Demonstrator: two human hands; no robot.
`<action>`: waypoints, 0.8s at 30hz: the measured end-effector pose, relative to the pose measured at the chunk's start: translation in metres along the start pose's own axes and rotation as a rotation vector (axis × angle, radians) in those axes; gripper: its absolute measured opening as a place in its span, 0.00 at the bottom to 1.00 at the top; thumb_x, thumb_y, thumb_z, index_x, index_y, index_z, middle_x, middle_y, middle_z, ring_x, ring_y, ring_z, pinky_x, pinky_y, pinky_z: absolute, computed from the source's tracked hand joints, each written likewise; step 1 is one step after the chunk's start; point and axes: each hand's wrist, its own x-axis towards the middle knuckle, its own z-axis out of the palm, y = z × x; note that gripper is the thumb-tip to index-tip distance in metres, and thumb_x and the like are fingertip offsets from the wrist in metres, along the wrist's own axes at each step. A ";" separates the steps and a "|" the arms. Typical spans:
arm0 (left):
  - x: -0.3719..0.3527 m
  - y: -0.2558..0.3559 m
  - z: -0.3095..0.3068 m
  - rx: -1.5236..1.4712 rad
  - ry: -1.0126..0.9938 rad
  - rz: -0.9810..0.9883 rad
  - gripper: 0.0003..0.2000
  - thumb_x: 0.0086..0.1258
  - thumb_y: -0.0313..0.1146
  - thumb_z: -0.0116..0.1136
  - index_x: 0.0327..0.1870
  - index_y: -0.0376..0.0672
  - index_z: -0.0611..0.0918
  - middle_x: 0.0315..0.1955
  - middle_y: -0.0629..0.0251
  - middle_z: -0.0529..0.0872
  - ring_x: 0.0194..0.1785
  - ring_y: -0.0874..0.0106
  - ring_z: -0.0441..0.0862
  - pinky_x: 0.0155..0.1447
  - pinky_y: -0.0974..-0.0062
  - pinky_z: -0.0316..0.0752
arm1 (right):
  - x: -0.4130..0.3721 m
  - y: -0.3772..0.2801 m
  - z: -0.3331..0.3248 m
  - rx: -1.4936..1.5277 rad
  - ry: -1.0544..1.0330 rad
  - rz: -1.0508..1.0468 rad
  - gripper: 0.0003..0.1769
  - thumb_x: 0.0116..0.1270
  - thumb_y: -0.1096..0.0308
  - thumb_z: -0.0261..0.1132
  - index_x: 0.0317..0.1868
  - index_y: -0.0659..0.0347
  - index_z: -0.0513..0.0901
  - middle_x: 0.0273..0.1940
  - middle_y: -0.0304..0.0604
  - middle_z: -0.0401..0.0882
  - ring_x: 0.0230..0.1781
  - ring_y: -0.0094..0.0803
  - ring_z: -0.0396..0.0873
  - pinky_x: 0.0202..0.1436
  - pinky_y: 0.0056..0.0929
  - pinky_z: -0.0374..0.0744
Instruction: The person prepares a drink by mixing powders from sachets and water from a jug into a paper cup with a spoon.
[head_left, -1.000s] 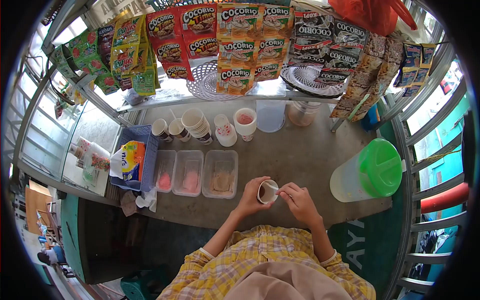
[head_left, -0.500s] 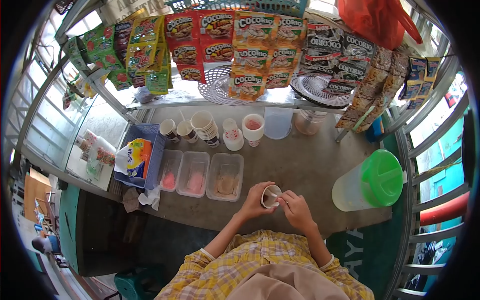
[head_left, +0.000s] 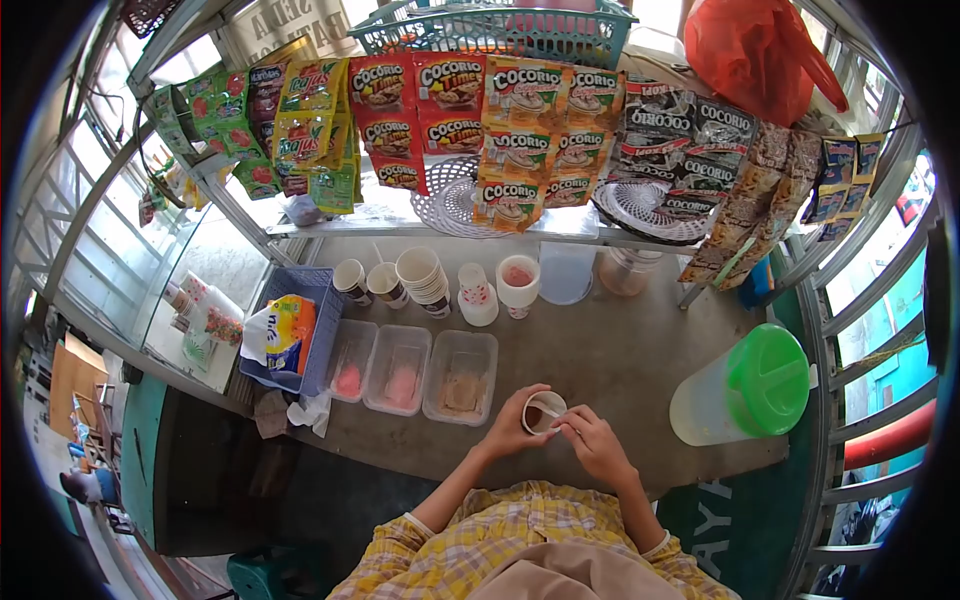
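A paper cup with brown contents stands tilted in my left hand, whose fingers wrap round its side. My right hand is closed at the cup's right rim, pinching a thin pale stirrer or spoon that reaches into the cup. Left of my hands lies a clear tub of brown powder. Beside it are two tubs with pink powder.
A green-lidded jug stands at the right. Stacked cups and a cup of pink contents line the back. A blue basket holds a packet. Sachets hang overhead. A person is far left.
The view has tilted, so the table and sachets sit lower in the picture. The cup is still in my left hand, and its brown contents show more plainly.
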 end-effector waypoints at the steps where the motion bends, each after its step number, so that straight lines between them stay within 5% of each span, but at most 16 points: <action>1: 0.000 -0.002 -0.002 -0.048 -0.002 -0.025 0.39 0.47 0.35 0.76 0.65 0.43 0.71 0.54 0.58 0.79 0.58 0.62 0.77 0.62 0.67 0.71 | 0.000 -0.001 0.001 0.005 0.000 0.000 0.11 0.74 0.64 0.54 0.46 0.55 0.82 0.46 0.43 0.78 0.43 0.42 0.78 0.47 0.37 0.71; 8: 0.000 0.007 -0.017 -0.065 0.037 -0.031 0.40 0.49 0.34 0.78 0.65 0.41 0.69 0.55 0.61 0.79 0.59 0.70 0.77 0.64 0.71 0.71 | 0.000 -0.016 0.000 0.031 0.056 -0.066 0.10 0.74 0.65 0.54 0.47 0.54 0.81 0.47 0.41 0.77 0.43 0.39 0.78 0.48 0.37 0.70; 24: -0.008 0.034 -0.029 -0.119 0.024 -0.016 0.38 0.49 0.33 0.77 0.64 0.42 0.71 0.55 0.61 0.79 0.57 0.69 0.78 0.60 0.71 0.74 | 0.007 -0.029 0.003 -0.063 -0.006 -0.196 0.08 0.72 0.66 0.59 0.47 0.52 0.83 0.44 0.40 0.78 0.41 0.37 0.78 0.45 0.35 0.70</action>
